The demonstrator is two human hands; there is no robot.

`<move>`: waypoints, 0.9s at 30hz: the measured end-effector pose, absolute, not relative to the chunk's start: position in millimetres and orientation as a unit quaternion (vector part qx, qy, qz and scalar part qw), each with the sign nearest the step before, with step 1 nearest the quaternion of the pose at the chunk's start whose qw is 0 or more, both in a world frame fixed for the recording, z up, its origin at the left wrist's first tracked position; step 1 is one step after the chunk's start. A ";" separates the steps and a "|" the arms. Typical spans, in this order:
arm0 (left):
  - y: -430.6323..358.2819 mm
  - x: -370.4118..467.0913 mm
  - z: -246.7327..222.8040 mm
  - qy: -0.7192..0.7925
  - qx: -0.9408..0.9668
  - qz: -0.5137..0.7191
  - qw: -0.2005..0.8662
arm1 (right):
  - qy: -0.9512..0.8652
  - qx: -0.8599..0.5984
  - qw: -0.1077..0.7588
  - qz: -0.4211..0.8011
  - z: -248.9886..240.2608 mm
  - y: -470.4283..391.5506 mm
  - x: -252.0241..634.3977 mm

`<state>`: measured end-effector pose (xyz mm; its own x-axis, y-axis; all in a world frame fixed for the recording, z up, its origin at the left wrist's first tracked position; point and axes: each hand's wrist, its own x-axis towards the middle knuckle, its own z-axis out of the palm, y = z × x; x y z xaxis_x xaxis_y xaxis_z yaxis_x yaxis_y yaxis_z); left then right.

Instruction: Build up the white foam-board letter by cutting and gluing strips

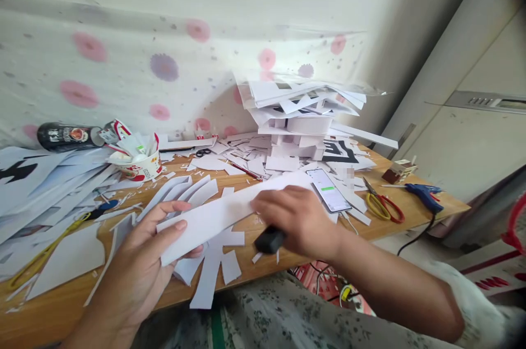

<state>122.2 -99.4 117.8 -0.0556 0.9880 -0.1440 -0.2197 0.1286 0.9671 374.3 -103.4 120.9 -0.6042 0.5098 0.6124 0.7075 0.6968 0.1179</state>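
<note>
A long white foam-board strip is held up slantwise over the table, its near end pinched between the thumb and fingers of my left hand. My right hand is closed around a black-handled tool; the handle's butt sticks out below the fist, and its working end is hidden. The right fingertips touch or nearly touch the strip's middle, which I cannot tell exactly. Under the strip lie loose white board pieces, and curved white strips stand just beyond my left hand.
A smartphone, yellow-and-red-handled pliers and a blue glue gun lie on the right. Behind them rises a stacked white board model. A paper tub, a dark bottle and yellow scissors are on the left.
</note>
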 end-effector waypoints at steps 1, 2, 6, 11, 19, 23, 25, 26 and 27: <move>-99.4 121.9 115.8 0.494 0.382 0.544 0.561 | -0.859 -0.392 0.292 -0.149 121.7 -102.7 395.4; -99.1 121.4 113.8 0.494 0.376 0.554 0.555 | -0.835 -0.463 0.272 -0.122 122.1 -101.4 417.8; -96.0 123.9 105.6 0.471 0.362 0.599 0.537 | -0.754 -0.644 0.106 -0.075 112.9 -90.6 493.1; -93.5 137.7 97.3 0.444 0.361 0.626 0.531 | -0.784 -0.618 0.030 -0.050 84.5 -78.7 525.6; -89.2 135.5 72.8 0.464 0.376 0.588 0.545 | -0.780 -0.623 0.014 -0.054 63.4 -64.5 548.8; -89.7 135.9 69.8 0.495 0.385 0.566 0.536 | -0.794 -0.606 0.020 -0.052 58.7 -61.9 549.5; -88.8 134.4 68.3 0.498 0.371 0.568 0.540 | -0.787 -0.613 0.033 -0.060 59.7 -63.4 555.1; -87.9 133.2 67.1 0.500 0.358 0.568 0.546 | -0.782 -0.618 0.042 -0.066 60.8 -64.9 559.7; -86.7 131.9 65.6 0.504 0.346 0.564 0.555 | -0.777 -0.623 0.054 -0.073 62.2 -66.7 565.1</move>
<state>131.9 -86.7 65.6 -0.1452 0.9747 -0.1697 -0.2778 0.1245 0.9525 565.1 -66.7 62.2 -0.2176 0.9601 0.1756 0.9760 0.2128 0.0457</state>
